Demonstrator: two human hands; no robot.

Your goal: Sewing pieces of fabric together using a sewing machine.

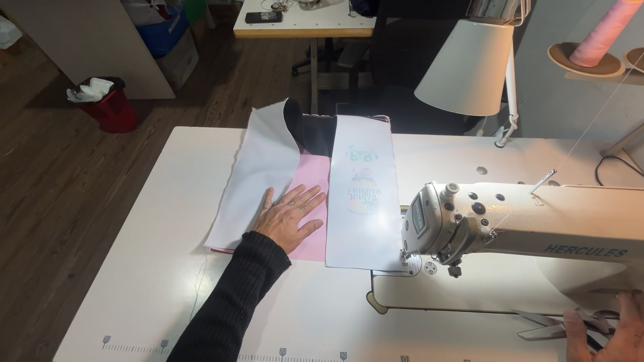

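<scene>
Left hand [290,216]: laid flat, fingers spread, on the pink-and-white fabric [268,181] at counter [147,268] centre
Right hand [614,332]: at 4 o'clock, touching scissors [557,325]; grip cannot be told
Red bin [111,107]: at 10 o'clock on the floor, white scraps held inside

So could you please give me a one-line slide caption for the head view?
Left hand flat on pink fabric; right hand at scissors beside sewing machine.

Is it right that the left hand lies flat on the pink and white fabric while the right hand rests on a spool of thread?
Not quite. In the head view the right hand rests on scissors, not a spool. The left hand does lie flat on the pink and white fabric.
</scene>
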